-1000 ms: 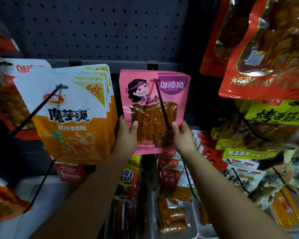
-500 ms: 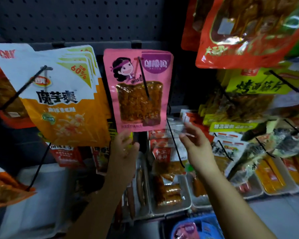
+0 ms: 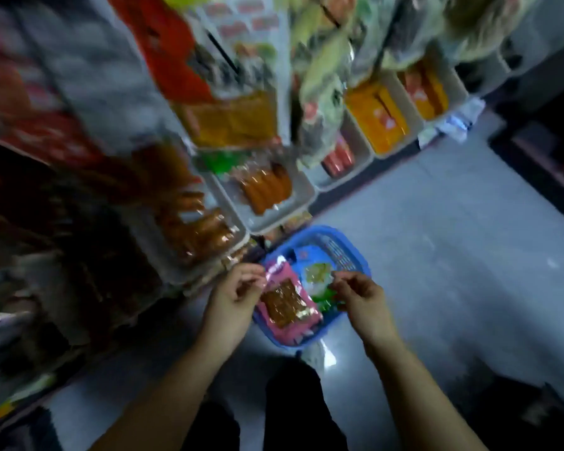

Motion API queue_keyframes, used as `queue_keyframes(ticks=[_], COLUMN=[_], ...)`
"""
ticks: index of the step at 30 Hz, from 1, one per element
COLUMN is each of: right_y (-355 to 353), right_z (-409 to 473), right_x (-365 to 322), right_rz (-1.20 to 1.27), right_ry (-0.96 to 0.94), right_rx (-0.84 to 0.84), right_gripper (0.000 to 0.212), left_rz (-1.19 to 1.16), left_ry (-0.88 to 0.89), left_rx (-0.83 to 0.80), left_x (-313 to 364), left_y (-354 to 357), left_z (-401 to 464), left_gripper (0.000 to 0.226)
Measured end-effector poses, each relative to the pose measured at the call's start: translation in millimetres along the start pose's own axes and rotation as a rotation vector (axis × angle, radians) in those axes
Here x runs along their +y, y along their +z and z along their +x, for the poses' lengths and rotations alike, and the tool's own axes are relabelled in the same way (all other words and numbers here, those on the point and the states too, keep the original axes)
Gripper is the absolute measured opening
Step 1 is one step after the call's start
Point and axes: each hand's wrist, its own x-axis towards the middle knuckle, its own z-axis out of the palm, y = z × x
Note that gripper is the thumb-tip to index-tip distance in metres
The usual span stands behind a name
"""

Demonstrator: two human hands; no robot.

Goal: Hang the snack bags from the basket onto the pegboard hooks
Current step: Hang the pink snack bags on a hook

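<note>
1. Both our hands reach down over a blue basket (image 3: 345,252) that sits on the grey floor (image 3: 437,222), just in front of the low shelf trays.
2. Our left hand (image 3: 233,296) has its fingers curled at the top edge of a pink snack bag (image 3: 287,307); it seems to pinch that edge, though blur makes the contact hard to judge.
3. Our right hand (image 3: 360,299) hovers over the right part of the basket with fingers loosely curled; we cannot tell whether it holds anything.
4. The pink snack bag lies tilted in the near left part of the basket, its brown window facing up.
5. Beside it, toward the far right, lies a blue and white bag (image 3: 316,271) with a green patch.
6. Pale trays (image 3: 303,193) of orange and red packets line the shelf edge beyond the basket, and blurred packets hang above them.
</note>
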Motion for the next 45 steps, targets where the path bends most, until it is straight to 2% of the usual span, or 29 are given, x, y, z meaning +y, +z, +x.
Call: queue_keyframes(ticks=[5, 7, 9, 10, 13, 15, 17, 19, 22, 23, 25, 27, 29, 30, 32, 34, 35, 38, 40, 43, 45], right_y=[-30.6, -30.1, -21.7, -15.1, 13.3, 35.0, 54.0, 68.5, 76.6, 74.8, 63.6, 46.8, 28.9, 20.8, 6.8, -0.8, -2.5, -3.8, -2.2, 4.5, 9.8], right_z=[73.0, 108.0, 145.0, 163.3, 218.9, 253.0, 277.8, 289.8, 295.4, 295.7, 291.9, 287.4, 282.4, 279.7, 277.4, 275.7, 275.4, 275.2, 276.0, 276.2, 277.3], right_x=[137.7, 189.8, 241.5, 265.4, 323.3, 350.6, 369.8, 384.0, 388.7, 387.5, 382.0, 376.7, 371.9, 368.4, 366.9, 369.3, 370.3, 371.1, 372.4, 371.5, 369.4], right_rz=[-0.209, -0.314, -0.428, -0.499, -0.687, -0.659, -0.678, -0.797, -0.768, -0.682, -0.352, -0.129, -0.082, -0.075, -0.038, -0.002, 0.015, 0.019, -0.057, -0.221, -0.223], right_ry=[0.205, 0.247, 0.261, 0.247, 0.206, 0.185, 0.147, 0.104, 0.136, 0.146, 0.200, 0.212, 0.204, 0.211, 0.234, 0.244, 0.256, 0.286, 0.293, 0.228, 0.230], right_rx=[-0.017, -0.078, -0.144, -0.179, -0.301, -0.288, -0.247, -0.183, -0.186, -0.213, -0.227, -0.236, -0.236, -0.230, -0.214, -0.239, -0.244, -0.233, -0.220, -0.163, -0.097], right_gripper=[0.030, 0.025, 0.011, 0.012, 0.028, 0.032, 0.041, 0.049, 0.037, 0.027, 0.003, 0.021, 0.019, 0.012, 0.009, 0.020, 0.025, 0.024, 0.017, 0.025, 0.019], left_rz=[0.045, 0.053, 0.060, 0.047, 0.113, 0.149, 0.159, 0.097, 0.081, 0.069, 0.067, 0.044, -0.023, -0.082, -0.218, -0.254, -0.253, -0.244, -0.265, -0.255, -0.239], left_ry=[-0.248, -0.372, -0.513, -0.550, -0.563, -0.537, -0.505, -0.536, -0.586, -0.594, -0.617, -0.652, -0.671, -0.673, -0.686, -0.706, -0.707, -0.699, -0.691, -0.667, -0.655], left_rx=[-0.042, -0.001, 0.042, 0.068, 0.126, 0.199, 0.241, 0.178, 0.128, 0.128, 0.107, 0.094, 0.067, 0.048, -0.018, -0.071, -0.073, -0.048, -0.038, 0.004, 0.060], left_x=[-148.1, -213.7, -272.8, -300.3, -354.5, -374.2, -383.3, -384.9, -385.3, -384.8, -382.5, -378.3, -375.3, -373.6, -370.8, -371.9, -372.6, -374.6, -373.5, -370.2, -368.2], left_y=[84.0, 107.9, 123.7, 128.1, 135.8, 137.4, 138.3, 140.6, 142.9, 143.2, 146.3, 150.2, 155.4, 157.8, 162.9, 167.9, 169.0, 170.3, 171.2, 177.4, 181.5], left_z=[51.1, 72.3, 93.6, 103.1, 129.6, 143.8, 153.4, 157.4, 155.4, 156.4, 159.9, 164.2, 164.3, 163.2, 160.5, 155.8, 153.1, 147.9, 145.5, 143.4, 141.1], left_gripper=[0.023, 0.023, 0.022, 0.019, 0.018, 0.020, 0.024, 0.024, 0.019, 0.021, 0.033, 0.051, 0.066, 0.066, 0.040, 0.008, 0.004, 0.008, 0.013, 0.014, 0.014])
